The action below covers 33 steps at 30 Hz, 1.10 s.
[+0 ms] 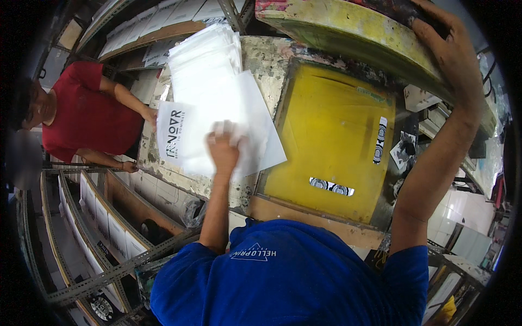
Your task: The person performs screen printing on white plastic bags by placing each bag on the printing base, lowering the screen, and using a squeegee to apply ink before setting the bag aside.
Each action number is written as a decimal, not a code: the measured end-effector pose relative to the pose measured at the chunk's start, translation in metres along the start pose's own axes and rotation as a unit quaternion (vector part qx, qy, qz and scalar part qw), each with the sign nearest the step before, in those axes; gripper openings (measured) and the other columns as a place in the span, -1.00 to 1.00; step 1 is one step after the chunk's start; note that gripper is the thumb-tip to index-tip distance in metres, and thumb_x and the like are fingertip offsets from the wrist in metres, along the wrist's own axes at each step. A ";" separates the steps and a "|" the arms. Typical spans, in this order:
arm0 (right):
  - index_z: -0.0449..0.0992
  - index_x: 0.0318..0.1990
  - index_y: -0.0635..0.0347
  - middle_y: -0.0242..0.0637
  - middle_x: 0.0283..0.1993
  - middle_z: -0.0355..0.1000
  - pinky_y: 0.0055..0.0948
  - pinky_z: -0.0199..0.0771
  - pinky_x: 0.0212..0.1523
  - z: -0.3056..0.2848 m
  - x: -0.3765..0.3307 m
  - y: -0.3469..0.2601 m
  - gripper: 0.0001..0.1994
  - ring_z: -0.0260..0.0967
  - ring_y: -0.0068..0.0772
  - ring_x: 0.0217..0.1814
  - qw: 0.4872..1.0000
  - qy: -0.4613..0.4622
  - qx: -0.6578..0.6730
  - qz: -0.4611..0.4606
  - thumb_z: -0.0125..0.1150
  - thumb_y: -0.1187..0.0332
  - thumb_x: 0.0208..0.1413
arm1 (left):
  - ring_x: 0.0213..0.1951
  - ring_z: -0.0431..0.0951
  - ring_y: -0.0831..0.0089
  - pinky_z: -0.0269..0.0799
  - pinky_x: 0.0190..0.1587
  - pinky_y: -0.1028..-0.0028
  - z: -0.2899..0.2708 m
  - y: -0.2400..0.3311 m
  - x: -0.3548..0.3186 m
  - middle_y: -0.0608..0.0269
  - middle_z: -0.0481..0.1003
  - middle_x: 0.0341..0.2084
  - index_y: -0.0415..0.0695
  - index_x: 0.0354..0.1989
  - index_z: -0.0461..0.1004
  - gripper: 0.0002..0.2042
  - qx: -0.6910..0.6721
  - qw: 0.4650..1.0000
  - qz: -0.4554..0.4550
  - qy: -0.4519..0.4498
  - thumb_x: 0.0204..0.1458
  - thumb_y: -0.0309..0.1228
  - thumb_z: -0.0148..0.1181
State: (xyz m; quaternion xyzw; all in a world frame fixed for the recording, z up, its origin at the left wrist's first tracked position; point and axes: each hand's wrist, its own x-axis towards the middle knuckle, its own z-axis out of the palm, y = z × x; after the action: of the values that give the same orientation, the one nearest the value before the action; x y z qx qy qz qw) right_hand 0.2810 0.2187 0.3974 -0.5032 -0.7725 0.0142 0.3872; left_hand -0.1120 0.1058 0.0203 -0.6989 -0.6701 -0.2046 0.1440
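Note:
My left hand is curled on a white translucent sheet, which lies on the worn table beside a yellow printing board. The hand is blurred. My right hand is raised at the upper right and grips the edge of a lifted, paint-stained screen frame above the board. A fanned stack of more white sheets lies beyond my left hand. A white sheet with black print sits at the table's left edge.
A person in a red shirt stands left of the table, one hand at the printed sheet. A metal drying rack with white sheets stands at the lower left. Shelves of sheets run along the top left.

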 end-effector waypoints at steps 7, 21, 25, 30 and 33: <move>0.68 0.01 0.26 -0.19 -0.27 0.66 -0.45 0.52 -0.23 -0.023 0.008 -0.010 -0.63 0.50 -0.45 -0.37 0.994 -0.088 -0.058 0.007 0.26 0.31 0.06 | 0.49 0.04 -0.07 -0.07 0.47 -0.11 0.045 0.155 -0.005 0.12 0.19 0.45 -0.05 0.37 0.34 -0.40 -0.224 0.937 0.153 -0.219 0.20 -0.04 0.16; 0.69 -0.06 0.30 -0.06 -0.23 0.67 -0.35 0.57 -0.14 -0.014 0.000 0.018 -0.61 0.57 -0.26 -0.31 0.994 -0.004 -0.065 -0.083 0.23 0.21 0.05 | 0.55 -0.13 0.11 -0.27 0.55 0.01 0.066 0.315 0.004 0.25 0.06 0.51 0.03 0.45 0.23 -0.35 -0.271 0.822 0.405 -0.296 0.23 0.03 0.09; 0.70 -0.10 0.31 -0.11 -0.29 0.66 -0.40 0.55 -0.24 -0.016 0.014 0.031 -0.64 0.52 -0.35 -0.39 0.998 -0.060 -0.022 -0.026 0.21 0.23 0.08 | 0.55 -0.14 0.11 -0.26 0.56 0.01 0.057 0.323 -0.006 0.24 0.05 0.51 0.02 0.45 0.23 -0.35 -0.285 0.810 0.408 -0.309 0.22 0.01 0.11; 0.70 -0.11 0.31 -0.17 -0.36 0.64 -0.44 0.49 -0.36 -0.038 0.012 0.010 -0.65 0.44 -0.45 -0.49 0.981 -0.187 0.047 0.005 0.20 0.23 0.10 | 0.55 -0.12 0.10 -0.25 0.56 0.00 0.050 0.323 -0.010 0.23 0.06 0.51 0.01 0.44 0.24 -0.36 -0.288 0.812 0.397 -0.317 0.22 -0.02 0.13; 0.70 -0.10 0.31 -0.19 -0.38 0.64 -0.44 0.49 -0.37 -0.026 0.000 0.013 -0.65 0.44 -0.45 -0.50 0.994 -0.092 -0.017 -0.062 0.19 0.24 0.10 | 0.54 -0.11 0.10 -0.26 0.55 -0.01 0.047 0.324 -0.013 0.21 0.07 0.50 -0.01 0.43 0.25 -0.36 -0.302 0.809 0.400 -0.306 0.21 -0.03 0.13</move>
State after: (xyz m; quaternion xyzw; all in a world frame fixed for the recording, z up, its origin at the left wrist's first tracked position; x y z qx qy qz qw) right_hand 0.3069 0.2156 0.4100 -0.4573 -0.8347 0.0232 0.3060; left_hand 0.2147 0.0972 -0.0031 -0.9397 -0.2453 -0.0966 -0.2179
